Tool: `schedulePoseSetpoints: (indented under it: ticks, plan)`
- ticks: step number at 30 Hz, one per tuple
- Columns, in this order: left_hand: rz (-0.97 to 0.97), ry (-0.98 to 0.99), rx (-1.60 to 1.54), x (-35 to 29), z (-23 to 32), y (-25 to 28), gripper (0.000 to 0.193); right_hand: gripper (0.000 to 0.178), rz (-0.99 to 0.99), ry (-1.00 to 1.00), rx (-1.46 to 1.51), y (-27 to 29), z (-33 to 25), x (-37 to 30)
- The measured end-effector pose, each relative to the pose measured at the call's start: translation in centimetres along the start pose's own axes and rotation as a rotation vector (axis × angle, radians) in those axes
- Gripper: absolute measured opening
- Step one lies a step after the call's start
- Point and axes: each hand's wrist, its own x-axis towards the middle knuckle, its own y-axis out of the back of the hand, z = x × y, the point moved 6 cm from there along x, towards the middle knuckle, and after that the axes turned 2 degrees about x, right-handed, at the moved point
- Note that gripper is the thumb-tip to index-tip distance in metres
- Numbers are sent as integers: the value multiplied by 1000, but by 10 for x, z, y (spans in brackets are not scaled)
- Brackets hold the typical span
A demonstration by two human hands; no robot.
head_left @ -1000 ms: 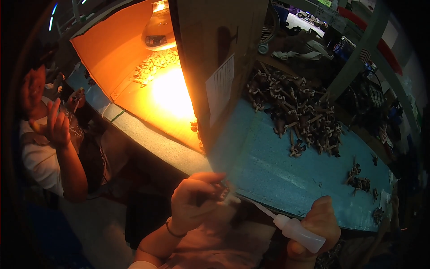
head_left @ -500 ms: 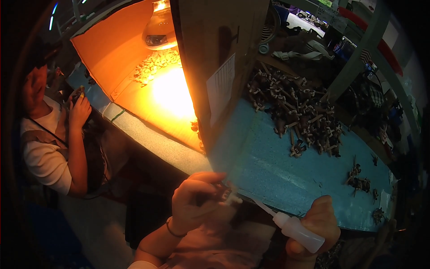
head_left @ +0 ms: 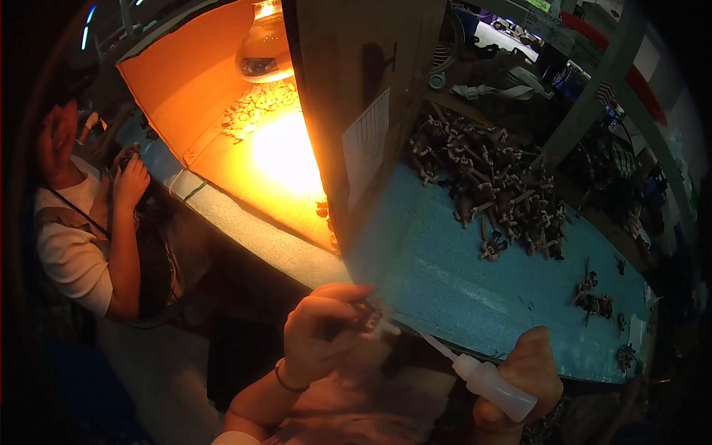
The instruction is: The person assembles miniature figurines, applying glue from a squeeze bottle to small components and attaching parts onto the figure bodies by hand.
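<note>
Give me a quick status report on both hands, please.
Left hand: pinching small figure. Right hand: gripping white squeeze bottle, nozzle pointed toward figure. No obstruction visible between nozzle and figure.

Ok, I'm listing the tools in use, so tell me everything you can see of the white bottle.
The bottle is small, whitish, translucent, seemingly plastic, with a collar and long thin nozzle. The right hand grips it tilted, base toward the lower right, nozzle up and left toward the small piece in the left hand. The nozzle's very tip and any contents are unclear.
</note>
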Motion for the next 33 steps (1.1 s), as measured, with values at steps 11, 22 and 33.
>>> schedulePoseSetpoints:
  ticks: [11,22,33]
  plan:
    - [13,12,13,-2,-1,4,35,49,-27,58,4,-2,0,-6]
    - [110,63,-44,-4,-4,18,33,39,196,-520,502,-22,101,-4]
    - [122,86,-246,-24,-2,32,23,32,-175,-703,201,-90,166,8]
